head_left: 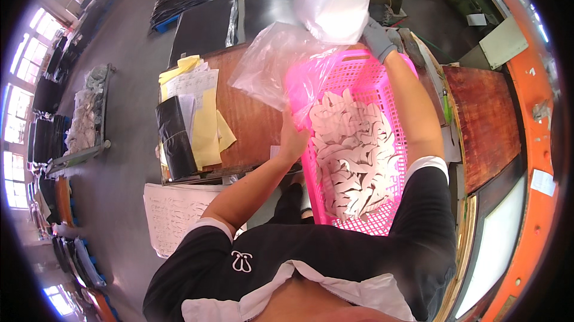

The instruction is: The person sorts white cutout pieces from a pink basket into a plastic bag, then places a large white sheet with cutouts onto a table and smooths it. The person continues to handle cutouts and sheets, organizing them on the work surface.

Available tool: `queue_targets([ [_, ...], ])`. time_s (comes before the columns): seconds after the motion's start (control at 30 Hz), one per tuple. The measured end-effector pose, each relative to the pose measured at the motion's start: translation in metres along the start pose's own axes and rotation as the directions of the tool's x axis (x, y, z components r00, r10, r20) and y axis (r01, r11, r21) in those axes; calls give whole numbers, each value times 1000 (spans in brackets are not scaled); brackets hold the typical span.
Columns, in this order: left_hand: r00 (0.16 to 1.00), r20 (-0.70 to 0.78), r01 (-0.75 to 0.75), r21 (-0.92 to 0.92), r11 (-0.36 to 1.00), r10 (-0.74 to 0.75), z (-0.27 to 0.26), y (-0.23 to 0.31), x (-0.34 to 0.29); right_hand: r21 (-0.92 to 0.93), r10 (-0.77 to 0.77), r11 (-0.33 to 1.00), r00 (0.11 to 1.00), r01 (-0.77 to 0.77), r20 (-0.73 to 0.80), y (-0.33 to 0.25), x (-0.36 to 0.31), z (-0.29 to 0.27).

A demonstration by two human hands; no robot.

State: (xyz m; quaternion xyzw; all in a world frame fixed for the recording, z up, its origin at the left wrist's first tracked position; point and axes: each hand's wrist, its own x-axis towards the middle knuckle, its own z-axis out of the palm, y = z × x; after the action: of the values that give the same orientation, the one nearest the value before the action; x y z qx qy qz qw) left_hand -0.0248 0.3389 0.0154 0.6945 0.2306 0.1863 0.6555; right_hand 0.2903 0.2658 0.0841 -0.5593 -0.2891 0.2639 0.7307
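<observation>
Left hand (293,139) and grey-gloved right hand (379,41) about a pink basket (314,187) of pale cut pieces (353,148).
Just beyond the left hand spreads a clear plastic bag (263,62); beside the right, a white plastic bundle (335,5); left of the left hand, yellow papers (206,136) and a black roll (175,136).

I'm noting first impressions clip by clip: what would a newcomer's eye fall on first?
Probably the bright pink basket right of centre, filled with pale curved pieces. Next, the large whitish bag at the top, with the gray-gloved right hand at its lower right edge.
</observation>
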Motion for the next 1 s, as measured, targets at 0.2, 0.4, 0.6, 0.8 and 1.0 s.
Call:
queue_targets([
  [0.2, 976, -46, -202, 183, 962, 214, -7, -3, -20, 80, 138, 988, 988, -131, -77, -16, 2, 37],
  [0.4, 994, -43, -100, 62, 993, 103, -20, -9, -33, -843, -97, 142, 855, 519, 510, -38, -44, 46],
  [0.6, 986, -42, -161, 7, 987, 161, -17, -6, -33, -716, 57, -444, 814, 539, 578, -47, -63, 1],
  [0.8, 993, -61, -103, 8, 995, 103, -12, -2, -35, -930, -132, 124, 934, 347, 332, -6, -67, -47],
  [1.0, 967, -252, -38, -50, 998, 24, -4, -11, -41, -885, -147, 251, 919, 392, 365, 22, -47, -67],
])
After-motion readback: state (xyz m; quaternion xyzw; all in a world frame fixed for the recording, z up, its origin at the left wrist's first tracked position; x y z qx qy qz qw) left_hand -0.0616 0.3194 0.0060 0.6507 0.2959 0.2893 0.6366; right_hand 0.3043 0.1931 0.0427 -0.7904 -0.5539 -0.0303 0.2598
